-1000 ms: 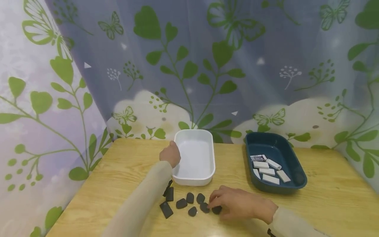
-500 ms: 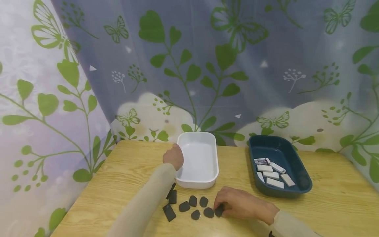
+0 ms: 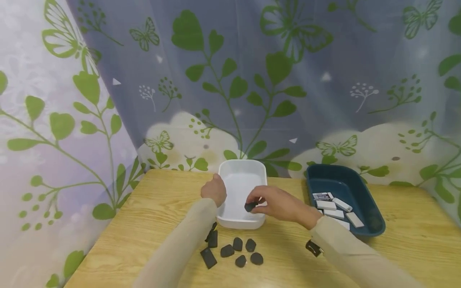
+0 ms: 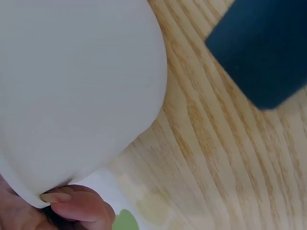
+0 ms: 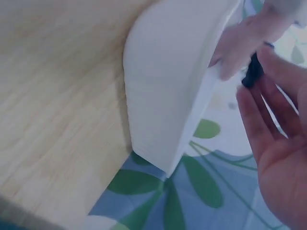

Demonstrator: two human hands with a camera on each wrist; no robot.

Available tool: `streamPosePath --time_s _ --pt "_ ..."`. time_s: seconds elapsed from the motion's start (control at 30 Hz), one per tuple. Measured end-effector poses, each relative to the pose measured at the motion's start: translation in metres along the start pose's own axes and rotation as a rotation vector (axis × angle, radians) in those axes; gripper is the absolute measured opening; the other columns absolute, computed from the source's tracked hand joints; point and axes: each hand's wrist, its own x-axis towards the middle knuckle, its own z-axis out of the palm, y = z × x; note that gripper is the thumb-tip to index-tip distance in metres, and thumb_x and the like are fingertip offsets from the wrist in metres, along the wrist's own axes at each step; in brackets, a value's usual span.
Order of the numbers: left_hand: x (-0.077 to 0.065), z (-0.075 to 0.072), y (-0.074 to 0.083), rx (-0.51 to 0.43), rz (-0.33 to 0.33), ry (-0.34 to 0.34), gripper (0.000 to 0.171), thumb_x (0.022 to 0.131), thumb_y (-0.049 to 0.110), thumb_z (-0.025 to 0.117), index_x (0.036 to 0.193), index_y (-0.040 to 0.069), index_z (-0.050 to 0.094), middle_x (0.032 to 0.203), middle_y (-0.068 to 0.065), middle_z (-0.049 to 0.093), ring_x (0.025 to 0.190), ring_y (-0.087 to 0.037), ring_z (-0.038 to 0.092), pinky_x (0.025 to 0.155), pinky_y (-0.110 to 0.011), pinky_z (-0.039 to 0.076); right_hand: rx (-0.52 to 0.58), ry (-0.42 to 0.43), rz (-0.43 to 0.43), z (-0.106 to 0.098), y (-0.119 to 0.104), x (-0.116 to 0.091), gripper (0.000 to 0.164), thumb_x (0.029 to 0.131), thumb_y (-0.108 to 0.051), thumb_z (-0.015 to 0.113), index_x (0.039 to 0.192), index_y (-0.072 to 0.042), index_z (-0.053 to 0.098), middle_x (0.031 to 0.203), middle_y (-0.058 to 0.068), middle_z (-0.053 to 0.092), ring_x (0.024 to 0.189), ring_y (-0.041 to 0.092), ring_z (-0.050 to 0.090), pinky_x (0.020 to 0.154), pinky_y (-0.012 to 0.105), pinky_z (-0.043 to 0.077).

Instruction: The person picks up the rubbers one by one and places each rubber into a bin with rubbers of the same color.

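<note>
My left hand [image 3: 213,190] grips the left rim of a white rectangular tub [image 3: 240,224]. In the left wrist view its thumb [image 4: 81,206] presses at the edge of the tub's wall [image 4: 81,86]. Over the tub's opening, my right hand [image 3: 281,204] pinches a small dark stone [image 3: 249,207] between thumb and fingers. The right wrist view shows the stone [image 5: 253,72] at the fingertips, beyond the tub's rim. Several flat dark stones [image 3: 227,251] lie on the table before the tub, with black rectangular pieces [image 3: 208,258] at their left, partly behind the left sleeve.
A dark blue tub [image 3: 378,229] stands to the right, holding several white eraser-like blocks [image 3: 325,205]; my right forearm covers part of its near left side. Behind the wooden table [image 3: 165,192] hangs a leaf-and-butterfly curtain [image 3: 223,80]. A black strap piece [image 3: 313,248] is at the right wrist.
My right hand has picked a dark stone up from the right end of the group and carried it up and left over the white tub. The left hand stays on the rim.
</note>
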Motion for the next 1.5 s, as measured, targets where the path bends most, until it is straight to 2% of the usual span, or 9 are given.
streamPosePath --time_s 0.2,0.4,0.57,0.63,0.83,0.93,1.1,1.23,1.5 --pt "0.001 0.007 0.007 -0.023 0.016 -0.002 0.019 0.094 0.014 0.055 0.105 -0.001 0.049 0.079 -0.016 0.065 0.074 -0.030 0.067 0.061 -0.041 0.053 -0.050 0.112 0.111 0.009 0.029 0.035 0.015 0.082 -0.006 0.074 0.095 -0.006 0.067 0.093 0.001 0.066 0.087 0.015 0.063 0.080 0.032 0.051" --pt "-0.004 0.016 0.007 -0.002 0.015 0.003 0.020 0.093 0.014 0.056 0.104 0.000 0.048 0.076 -0.015 0.064 0.072 -0.029 0.066 0.060 -0.040 0.053 -0.085 0.080 0.201 0.028 0.053 0.057 0.012 0.081 -0.005 0.075 0.089 -0.005 0.067 0.087 0.001 0.066 0.080 0.014 0.060 0.075 0.030 0.049" --pt "-0.010 0.015 0.008 -0.004 0.008 0.007 0.016 0.094 0.012 0.054 0.102 0.000 0.047 0.074 -0.015 0.064 0.071 -0.029 0.066 0.059 -0.040 0.052 -0.082 0.076 0.246 0.035 0.061 0.067 0.012 0.080 -0.004 0.076 0.085 -0.004 0.065 0.083 0.002 0.066 0.077 0.014 0.059 0.072 0.029 0.048" --pt "-0.011 0.016 0.009 -0.008 0.008 0.007 0.015 0.094 0.011 0.054 0.102 0.000 0.048 0.074 -0.015 0.064 0.071 -0.029 0.066 0.059 -0.040 0.052 -0.093 0.049 0.269 0.037 0.062 0.070 0.011 0.080 -0.003 0.076 0.085 -0.004 0.065 0.083 0.003 0.066 0.077 0.014 0.060 0.073 0.029 0.048" --pt "-0.004 0.023 0.012 0.004 0.003 0.024 0.013 0.095 0.012 0.051 0.101 0.001 0.048 0.073 -0.015 0.064 0.069 -0.028 0.066 0.057 -0.039 0.051 -0.155 -0.171 0.430 0.038 0.060 0.071 0.012 0.082 -0.006 0.073 0.094 -0.005 0.071 0.091 0.004 0.069 0.087 0.017 0.062 0.083 0.032 0.048" --pt "-0.002 0.020 0.014 0.003 -0.004 0.028 0.014 0.094 0.013 0.051 0.100 0.001 0.047 0.073 -0.015 0.064 0.068 -0.028 0.065 0.057 -0.038 0.051 -0.168 -0.212 0.473 0.035 0.056 0.072 0.019 0.085 -0.007 0.070 0.104 -0.005 0.072 0.101 0.006 0.069 0.096 0.020 0.063 0.090 0.035 0.047" --pt "-0.004 0.008 0.014 -0.024 -0.014 0.003 0.014 0.096 0.012 0.050 0.103 0.000 0.048 0.077 -0.017 0.065 0.073 -0.029 0.067 0.060 -0.039 0.053 -0.198 -0.248 0.414 0.030 0.054 0.073 0.025 0.089 -0.008 0.065 0.113 -0.002 0.068 0.112 0.010 0.066 0.110 0.025 0.058 0.098 0.036 0.041" --pt "-0.005 0.006 0.011 -0.027 -0.004 0.010 0.013 0.096 0.011 0.050 0.102 0.000 0.048 0.078 -0.017 0.065 0.073 -0.030 0.067 0.060 -0.040 0.053 -0.202 -0.236 0.327 0.028 0.052 0.069 0.024 0.089 -0.009 0.064 0.111 0.001 0.066 0.112 0.012 0.061 0.113 0.028 0.054 0.100 0.039 0.038" --pt "0.003 0.002 0.000 -0.010 -0.020 0.008 0.015 0.098 0.012 0.047 0.105 -0.001 0.048 0.075 -0.016 0.063 0.070 -0.029 0.066 0.059 -0.039 0.053 -0.211 -0.051 0.057 0.009 0.030 0.050 0.018 0.093 -0.009 0.060 0.108 -0.003 0.067 0.112 0.008 0.061 0.107 0.024 0.056 0.093 0.039 0.044"
